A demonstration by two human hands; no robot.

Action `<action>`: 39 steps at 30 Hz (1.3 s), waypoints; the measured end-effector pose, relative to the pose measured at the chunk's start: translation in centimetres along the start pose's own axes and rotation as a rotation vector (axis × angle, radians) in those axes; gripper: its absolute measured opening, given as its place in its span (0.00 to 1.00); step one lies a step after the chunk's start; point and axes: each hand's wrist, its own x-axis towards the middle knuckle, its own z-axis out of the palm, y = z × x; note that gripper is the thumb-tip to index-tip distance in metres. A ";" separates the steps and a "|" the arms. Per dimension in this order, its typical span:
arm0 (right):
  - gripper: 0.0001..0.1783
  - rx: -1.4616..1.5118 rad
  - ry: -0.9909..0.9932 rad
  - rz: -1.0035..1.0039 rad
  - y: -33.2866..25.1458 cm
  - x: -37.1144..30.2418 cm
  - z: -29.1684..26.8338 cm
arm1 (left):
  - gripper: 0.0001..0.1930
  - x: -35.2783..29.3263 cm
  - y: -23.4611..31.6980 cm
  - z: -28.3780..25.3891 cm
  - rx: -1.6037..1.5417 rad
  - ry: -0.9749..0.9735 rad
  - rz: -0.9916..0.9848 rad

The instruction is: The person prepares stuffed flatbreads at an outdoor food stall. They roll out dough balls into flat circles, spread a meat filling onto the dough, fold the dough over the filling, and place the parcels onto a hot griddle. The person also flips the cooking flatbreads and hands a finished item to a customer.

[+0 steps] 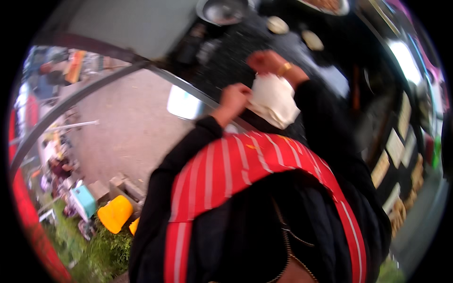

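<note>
A pale, flattened piece of dough hangs over the near edge of the black worktop, just in front of my apron. My left hand is closed at the dough's left edge, its fingers pinched together. At the dough's far edge, my right hand has its fingers curled in on it and is smeared by motion. A round dough piece lies beyond my right hand. Another dough piece sits a little to its right.
A metal bowl stands at the far side of the black worktop. A dish of reddish-brown food is at the far right. On the left, a metal frame borders the paved ground, with yellow containers lower down.
</note>
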 end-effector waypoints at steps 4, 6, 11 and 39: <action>0.14 0.149 0.515 0.175 3.8 -3.6 -3.2 | 0.11 0.4 1.1 -0.3 0.243 -0.007 0.174; 0.13 -0.067 0.457 0.218 4.8 -5.3 -3.1 | 0.11 0.7 1.5 -0.1 0.219 0.011 0.121; 0.12 -0.383 0.373 0.088 2.3 -5.9 -0.3 | 0.12 1.8 3.2 1.0 0.308 -0.062 0.214; 0.02 -0.030 0.480 -0.016 5.9 -6.9 0.5 | 0.05 3.6 4.9 4.6 0.313 0.089 0.321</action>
